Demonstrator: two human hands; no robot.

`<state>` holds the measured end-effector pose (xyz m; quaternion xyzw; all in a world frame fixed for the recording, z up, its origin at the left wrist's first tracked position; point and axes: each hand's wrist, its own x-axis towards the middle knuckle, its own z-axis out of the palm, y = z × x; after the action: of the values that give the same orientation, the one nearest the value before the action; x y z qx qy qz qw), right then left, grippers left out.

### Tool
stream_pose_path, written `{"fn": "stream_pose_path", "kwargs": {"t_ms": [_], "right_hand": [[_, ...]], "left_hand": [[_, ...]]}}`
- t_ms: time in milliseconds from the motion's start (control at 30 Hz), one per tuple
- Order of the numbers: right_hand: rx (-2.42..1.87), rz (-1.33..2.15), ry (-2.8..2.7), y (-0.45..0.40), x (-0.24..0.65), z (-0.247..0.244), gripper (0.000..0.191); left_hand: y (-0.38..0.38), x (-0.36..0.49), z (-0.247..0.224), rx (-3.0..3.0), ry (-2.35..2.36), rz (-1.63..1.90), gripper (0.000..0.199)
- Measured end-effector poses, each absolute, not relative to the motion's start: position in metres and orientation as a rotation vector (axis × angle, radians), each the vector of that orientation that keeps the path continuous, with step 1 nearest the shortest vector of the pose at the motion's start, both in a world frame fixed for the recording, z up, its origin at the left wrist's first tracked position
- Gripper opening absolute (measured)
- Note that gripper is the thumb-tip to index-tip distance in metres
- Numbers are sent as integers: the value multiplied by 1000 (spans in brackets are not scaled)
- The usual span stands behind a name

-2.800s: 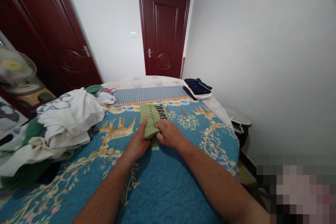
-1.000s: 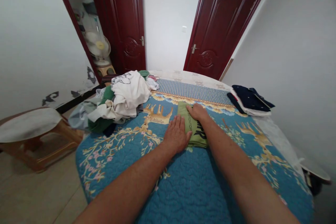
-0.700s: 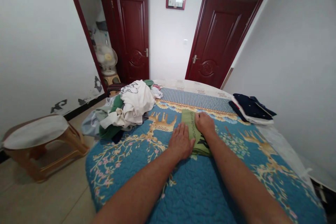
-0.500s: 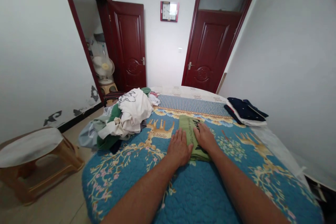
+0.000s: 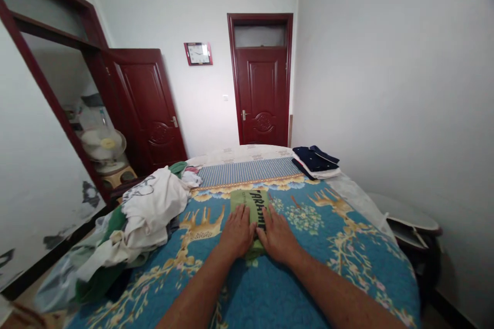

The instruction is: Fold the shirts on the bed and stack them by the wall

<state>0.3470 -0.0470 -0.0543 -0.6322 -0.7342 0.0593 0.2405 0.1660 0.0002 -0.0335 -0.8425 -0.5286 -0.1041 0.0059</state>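
Room above the blue quilt (image 5: 270, 295), heaped clothes (image 5: 154, 205) blocking left, folded stack (image 5: 314, 160) far right

Two hands (image 5: 237, 231) (image 5: 280, 236); one green garment (image 5: 240, 198); one blue quilt (image 5: 266, 298); two deer figures (image 5: 200, 231) (image 5: 335, 206), left and right; one clothes heap (image 5: 154, 200), left, its pieces too tangled to count; one folded stack (image 5: 314, 159), far right; two red doors (image 5: 144, 97) (image 5: 263, 77), left and far; one clock (image 5: 198, 54); one wall switch (image 5: 225, 97); one fan (image 5: 103, 144), far left.

The green cloth (image 5: 250, 199) has black lettering; the quilt (image 5: 266, 295), golden deer.
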Motion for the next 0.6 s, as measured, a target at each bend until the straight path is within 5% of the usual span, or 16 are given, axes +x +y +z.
{"fn": "stream_pose_path", "kwargs": {"t_ms": [600], "right_hand": [[-1746,253,-1982,-47,346,-48,80]], "left_hand": [[129,169,-42,-2495,-2101,-259,84]]}}
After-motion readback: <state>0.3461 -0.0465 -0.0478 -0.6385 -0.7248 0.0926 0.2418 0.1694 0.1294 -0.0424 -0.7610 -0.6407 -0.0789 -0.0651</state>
